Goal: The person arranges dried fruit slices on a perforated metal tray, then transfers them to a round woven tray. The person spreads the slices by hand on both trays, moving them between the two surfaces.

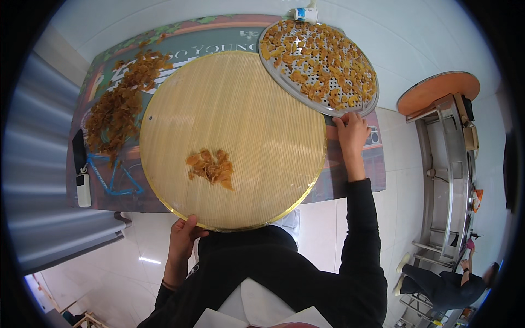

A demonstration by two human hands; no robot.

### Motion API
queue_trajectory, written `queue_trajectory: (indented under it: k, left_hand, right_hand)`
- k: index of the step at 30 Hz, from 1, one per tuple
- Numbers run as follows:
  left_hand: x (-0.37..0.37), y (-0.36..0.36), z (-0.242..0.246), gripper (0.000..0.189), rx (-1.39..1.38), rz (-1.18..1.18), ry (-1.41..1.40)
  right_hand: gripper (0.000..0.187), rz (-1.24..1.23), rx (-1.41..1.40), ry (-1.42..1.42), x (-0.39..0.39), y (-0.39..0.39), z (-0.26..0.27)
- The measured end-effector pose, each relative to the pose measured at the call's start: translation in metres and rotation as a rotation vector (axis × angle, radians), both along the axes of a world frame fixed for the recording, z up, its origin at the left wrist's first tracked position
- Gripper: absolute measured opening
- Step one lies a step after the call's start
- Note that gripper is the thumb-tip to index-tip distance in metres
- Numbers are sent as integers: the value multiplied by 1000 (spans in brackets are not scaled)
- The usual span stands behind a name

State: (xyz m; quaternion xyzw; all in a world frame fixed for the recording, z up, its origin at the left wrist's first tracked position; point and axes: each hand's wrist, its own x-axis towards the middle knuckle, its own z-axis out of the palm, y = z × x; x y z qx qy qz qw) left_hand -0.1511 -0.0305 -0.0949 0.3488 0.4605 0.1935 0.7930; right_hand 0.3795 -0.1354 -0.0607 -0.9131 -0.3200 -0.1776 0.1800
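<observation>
My left hand (184, 240) grips the near rim of a large round slatted mat (229, 106), bamboo-like with yellow tape around its edge. On the mat lies a small pile of thin amber-brown dried slices (211, 166). My right hand (353, 133) pinches the near edge of a round perforated metal tray (283, 82). Many similar slices (340, 61) are spread over that tray, which overlaps the mat's far right edge. A longer heap of slices (119, 106) rests on the tabletop to the left of the mat.
The printed table (328, 188) stands against a pale wall. A paper cup (306, 15) is behind the tray. At the table's left edge lies a white device (83, 190) with a black strap. To the right are a metal rack (445, 164), an orange round board (439, 90) and another person (443, 287).
</observation>
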Motion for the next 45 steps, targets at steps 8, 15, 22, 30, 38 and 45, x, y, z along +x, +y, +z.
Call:
queue_trajectory:
  k: [8, 15, 22, 30, 38, 45]
  left_hand:
    - [-28, 13, -8, 32, 57, -51, 0]
    - [-52, 27, -5, 30, 100, -41, 54]
    - [-77, 35, 0, 33, 105, -66, 71]
    - [-90, 36, -4, 34, 109, -60, 28]
    - [-83, 39, -9, 32, 99, -92, 14]
    - [-76, 40, -1, 30, 122, -80, 58]
  right_hand:
    - [23, -38, -54, -102, 15, 0, -5]
    - [21, -83, -121, -138, 28, -3, -10]
    - [18, -101, -131, -129, 30, -5, -8]
    - [26, 43, 25, 177, -10, 14, -6]
    - [43, 176, 63, 488, -66, 40, 26]
    - [45, 158, 111, 546, -54, 44, 5]
